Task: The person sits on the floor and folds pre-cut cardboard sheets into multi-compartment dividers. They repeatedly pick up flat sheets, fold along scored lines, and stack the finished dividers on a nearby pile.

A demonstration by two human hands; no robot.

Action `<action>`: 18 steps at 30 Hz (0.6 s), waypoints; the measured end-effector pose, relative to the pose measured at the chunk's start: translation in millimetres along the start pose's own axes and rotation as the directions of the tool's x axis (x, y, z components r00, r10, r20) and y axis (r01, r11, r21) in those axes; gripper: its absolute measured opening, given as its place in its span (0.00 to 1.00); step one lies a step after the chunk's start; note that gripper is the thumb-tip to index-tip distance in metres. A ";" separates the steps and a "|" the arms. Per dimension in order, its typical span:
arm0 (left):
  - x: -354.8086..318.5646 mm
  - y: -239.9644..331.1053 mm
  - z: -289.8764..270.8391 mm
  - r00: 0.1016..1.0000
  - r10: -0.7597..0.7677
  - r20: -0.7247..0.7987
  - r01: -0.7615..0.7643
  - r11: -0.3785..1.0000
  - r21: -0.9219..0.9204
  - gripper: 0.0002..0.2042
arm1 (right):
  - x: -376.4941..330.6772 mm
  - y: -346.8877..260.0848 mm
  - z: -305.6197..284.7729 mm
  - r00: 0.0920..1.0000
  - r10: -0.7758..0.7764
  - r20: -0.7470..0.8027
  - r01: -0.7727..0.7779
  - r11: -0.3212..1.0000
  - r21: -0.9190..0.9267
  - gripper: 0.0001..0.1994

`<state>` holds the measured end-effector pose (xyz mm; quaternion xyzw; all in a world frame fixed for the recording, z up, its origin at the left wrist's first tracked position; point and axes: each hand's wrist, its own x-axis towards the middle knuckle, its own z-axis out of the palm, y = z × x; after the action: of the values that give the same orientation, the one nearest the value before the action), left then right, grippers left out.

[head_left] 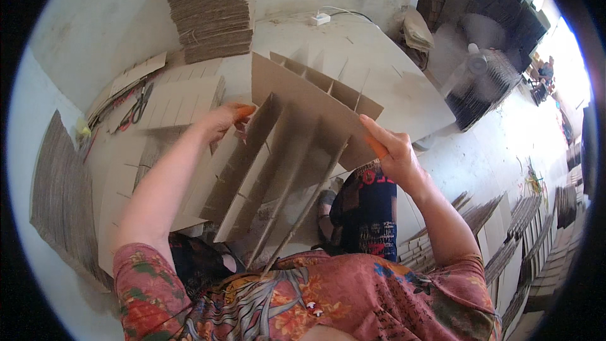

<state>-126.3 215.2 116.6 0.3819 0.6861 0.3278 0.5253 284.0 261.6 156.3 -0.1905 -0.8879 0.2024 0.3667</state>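
In front of my body is a cardboard divider [290, 98], a brown partition of long panels slotted crosswise. It is tilted, with several parallel strips [252, 164] reaching down toward my lap. My right hand [398, 155] grips the right end of the broad cross panel, thumb side along its edge. My left hand [222, 121] is closed at the left edge of the strips; orange covers show on its fingertips, and part of its grip is hidden. Orange also shows on a right finger. Upright cardboard cells stand beyond the broad panel.
Scissors [140, 104] lie on the left beside slotted cardboard sheets [180, 101]. Tall cardboard stacks stand at the back [211, 9] and far left [60, 183]. A fan [476, 63] is at the back right. More finished-looking dividers [505, 227] line the right side.
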 end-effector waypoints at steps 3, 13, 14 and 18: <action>18.3 -6.6 23.2 0.984 0.179 -0.015 -0.180 0.982 -0.065 0.23 | -2.9 1.8 -1.2 1.000 0.031 0.000 -0.031 0.999 0.035 0.23; 54.9 -56.7 19.8 0.838 0.448 -0.312 -0.514 0.840 -0.174 0.11 | -4.0 1.0 -0.4 0.999 0.044 -0.013 -0.043 0.998 0.043 0.23; 52.3 -54.1 24.5 0.833 0.431 -0.346 -0.508 0.845 -0.168 0.11 | -4.4 1.7 -0.5 0.999 0.044 -0.015 -0.043 0.998 0.043 0.23; 18.1 -24.0 70.6 0.791 0.436 -0.430 -0.594 0.716 -0.366 0.10 | -7.2 2.3 -1.6 0.998 0.065 -0.013 -0.065 0.998 0.029 0.23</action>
<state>-64.9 222.5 71.1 0.3593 0.5196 0.6791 0.3737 290.4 260.3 152.2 -0.2154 -0.8757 0.2252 0.3688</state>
